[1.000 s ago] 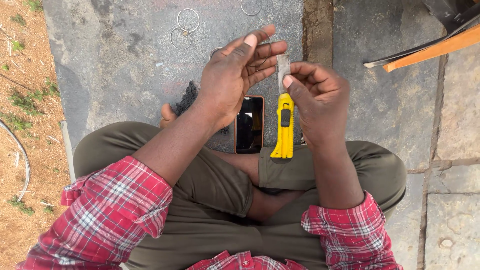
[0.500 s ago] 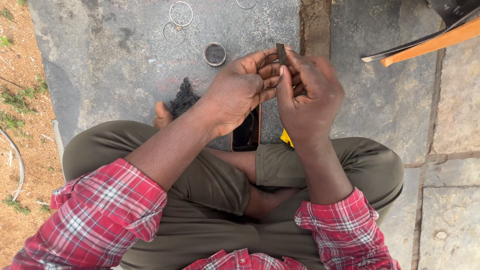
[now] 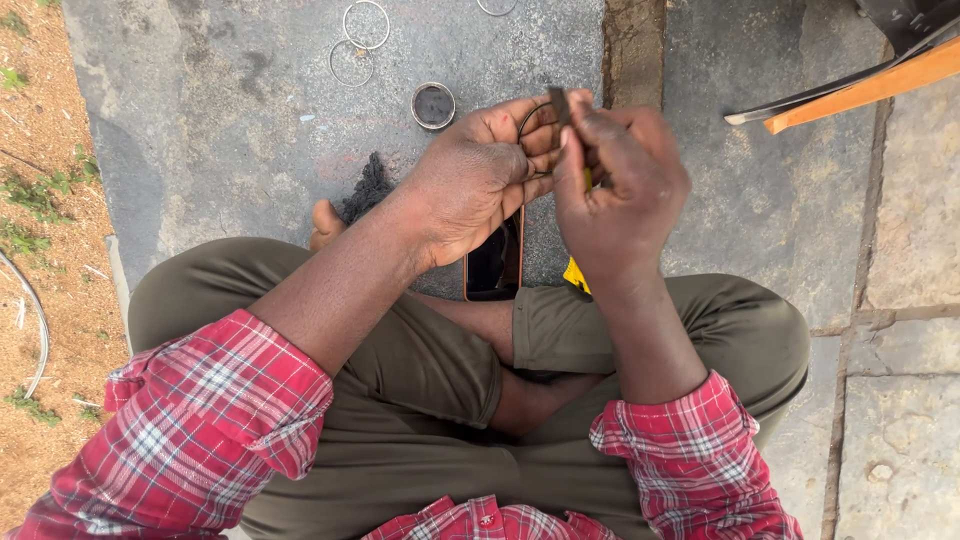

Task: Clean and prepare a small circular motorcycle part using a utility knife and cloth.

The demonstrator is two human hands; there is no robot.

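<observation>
Rough grey stone (image 3: pixel 250 150), hands pinching thin black ring (image 3: pixel 530 120)

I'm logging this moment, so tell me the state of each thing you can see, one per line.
Left hand: pinching a thin dark ring.
Right hand: gripping a yellow utility knife, blade at the ring.
Phone: lying on the leg, screen dark.
Small round tin: open, on the stone.
Wire rings: loose on the stone.

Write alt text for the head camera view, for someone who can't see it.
A person sitting cross-legged on stone paving holds a thin dark ring in the left hand and works on it with a yellow utility knife in the right hand. A phone lies on the lap; wire rings and a small round tin lie ahead.
</observation>
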